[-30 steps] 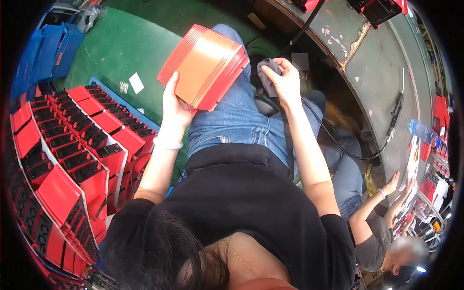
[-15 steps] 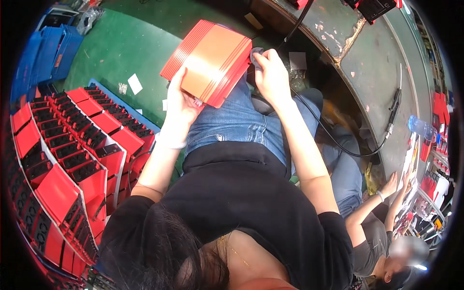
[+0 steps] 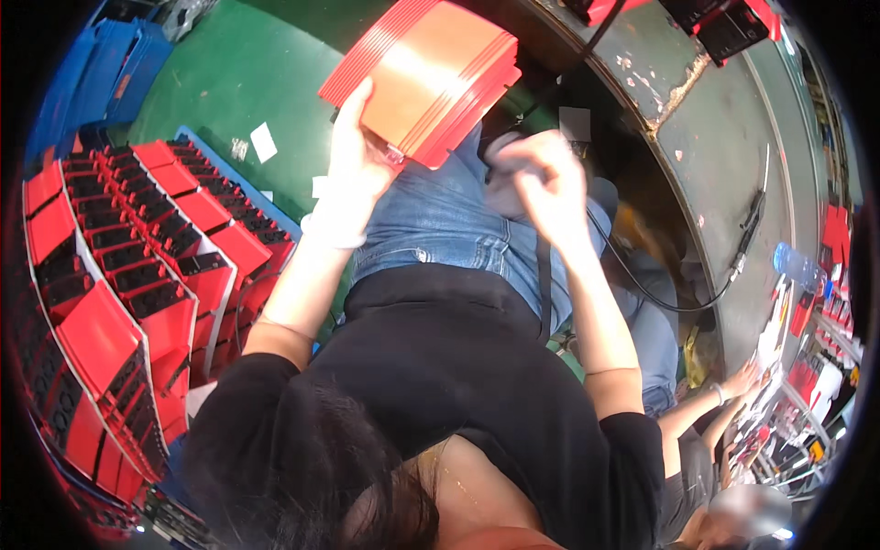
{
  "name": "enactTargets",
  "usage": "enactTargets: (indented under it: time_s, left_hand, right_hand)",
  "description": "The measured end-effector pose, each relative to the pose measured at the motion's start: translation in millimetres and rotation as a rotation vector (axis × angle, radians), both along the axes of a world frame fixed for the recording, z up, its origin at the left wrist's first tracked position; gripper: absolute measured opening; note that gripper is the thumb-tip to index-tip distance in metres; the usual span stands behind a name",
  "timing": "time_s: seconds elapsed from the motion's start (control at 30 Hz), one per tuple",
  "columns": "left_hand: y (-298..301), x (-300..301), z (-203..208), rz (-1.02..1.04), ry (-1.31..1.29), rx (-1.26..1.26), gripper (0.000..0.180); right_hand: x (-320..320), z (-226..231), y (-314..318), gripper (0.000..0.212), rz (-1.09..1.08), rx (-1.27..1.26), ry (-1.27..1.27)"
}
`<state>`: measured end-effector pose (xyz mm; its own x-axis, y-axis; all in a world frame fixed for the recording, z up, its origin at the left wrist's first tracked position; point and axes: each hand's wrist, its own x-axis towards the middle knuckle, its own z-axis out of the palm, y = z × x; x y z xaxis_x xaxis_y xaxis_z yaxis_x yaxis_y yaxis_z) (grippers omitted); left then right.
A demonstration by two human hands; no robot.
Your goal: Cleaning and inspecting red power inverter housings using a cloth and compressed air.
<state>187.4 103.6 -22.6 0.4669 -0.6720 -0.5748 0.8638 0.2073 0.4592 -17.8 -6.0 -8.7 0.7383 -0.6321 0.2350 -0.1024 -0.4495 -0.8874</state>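
My left hand [image 3: 359,165] is closed around the lower left edge of a red metal box-shaped housing [image 3: 431,69] with ribbed sides, held up and tilted over my lap. Its thumb lies along the near face. My right hand [image 3: 553,183] is off to the right of the housing, not touching it, with its fingers curled and blurred by motion. A small crumpled grey cloth [image 3: 500,148] shows at those fingertips, smeared as well.
Stacked red and black devices [image 3: 147,247] stand in rows at left, blue crates [image 3: 101,82] behind. On the right, a bench [image 3: 742,137] bears a slim corded tool [image 3: 753,215] and a clear bottle [image 3: 796,263]. A co-worker [image 3: 701,440] sits at lower right; a black cable [image 3: 660,302] hangs between.
My right hand has pulled away from the housing's right side, moving right and down with the cloth. My left hand has raised the housing up and slightly to the right.
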Motion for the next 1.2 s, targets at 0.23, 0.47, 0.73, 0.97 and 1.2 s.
enactTargets:
  time_s: [0.23,0.47,0.73,0.97,1.2]
  left_hand:
    - [-1.6,-17.2,9.4,-0.019,0.158,-0.115,0.043]
    - [11.8,-34.0,17.4,-0.065,0.127,0.038,0.043]
    - [44.6,-21.2,16.5,-0.174,0.243,0.029,0.052]
    - [37.5,-12.4,1.9,-0.239,0.191,0.139,0.055]
    - [47.8,-17.3,5.9,-0.236,0.085,0.13,0.052]
  right_hand:
    - [17.8,-14.5,17.6,0.038,0.086,-0.532,0.182]
    - [-11.2,-37.3,-29.3,0.037,0.136,-0.82,0.15]
    - [-38.7,-58.7,-56.7,0.036,-0.326,-0.323,0.272]
    - [-20.3,-16.9,1.0,0.033,-0.025,-0.481,0.174]
    - [-23.2,-41.9,-23.1,0.026,-0.149,-0.584,0.405]
